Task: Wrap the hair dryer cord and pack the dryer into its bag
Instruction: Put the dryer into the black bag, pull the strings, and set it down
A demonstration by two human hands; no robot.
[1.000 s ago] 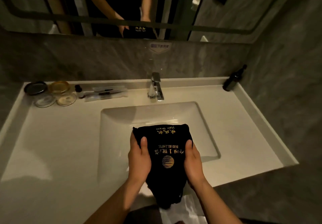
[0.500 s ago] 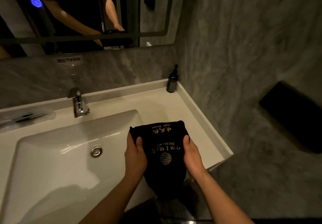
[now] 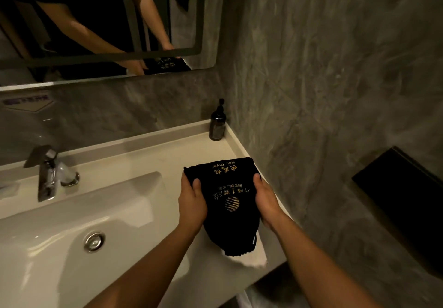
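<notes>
One black drawstring bag (image 3: 227,202), gripped by two hands: one left hand (image 3: 191,203), one right hand (image 3: 267,202). One dark pump bottle (image 3: 217,123), one faucet (image 3: 49,173), one sink basin (image 3: 60,259), one drain plug (image 3: 94,241), one mirror (image 3: 96,20).

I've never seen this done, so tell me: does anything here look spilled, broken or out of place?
Nothing stands out. Both hands, left and right, hold the black hair dryer bag above the counter by the wall. The soap bottle stands upright in the corner. No spills show.
</notes>
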